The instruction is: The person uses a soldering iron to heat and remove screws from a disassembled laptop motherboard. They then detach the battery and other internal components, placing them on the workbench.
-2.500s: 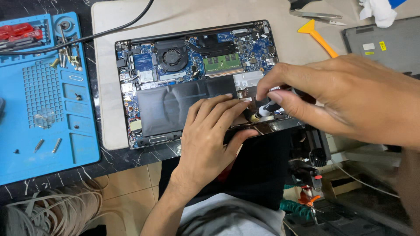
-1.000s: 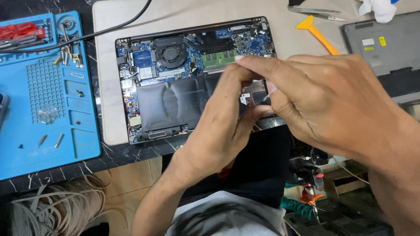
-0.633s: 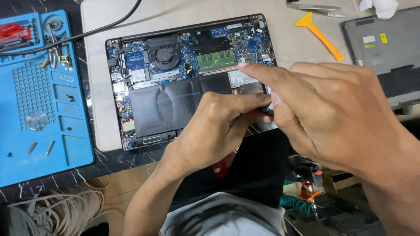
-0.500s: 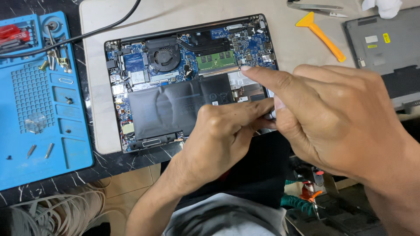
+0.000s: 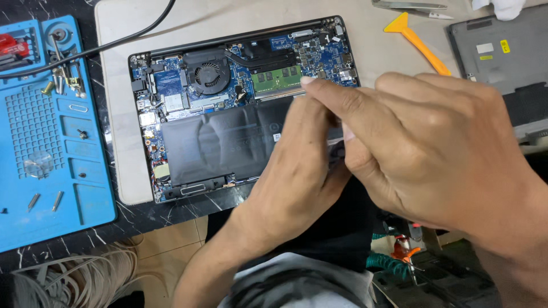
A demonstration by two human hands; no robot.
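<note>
An opened laptop (image 5: pixel 171 97) lies bottom-up on a beige pad (image 5: pixel 228 20), showing its black battery (image 5: pixel 217 145), round fan (image 5: pixel 208 74) and green memory module (image 5: pixel 277 77). My left hand (image 5: pixel 297 177) rests on the laptop's right part beside the battery, its fingertips hidden under my right hand. My right hand (image 5: pixel 434 148) hovers over them, index finger stretched toward the memory module, thumb and fingers pinched on a small dark object (image 5: pixel 338 149) that is blurred and mostly covered.
A blue repair mat (image 5: pixel 51 171) with loose screws (image 5: pixel 44 201) lies at the left. A black cable (image 5: pixel 114 43) crosses the top left. An orange pry tool (image 5: pixel 416 40), metal tweezers (image 5: pixel 411 5) and the grey bottom cover (image 5: pixel 502 51) sit at the top right.
Both hands have slid up from the laptop's front right edge toward the memory module. My right index finger now stretches out further over the board.
</note>
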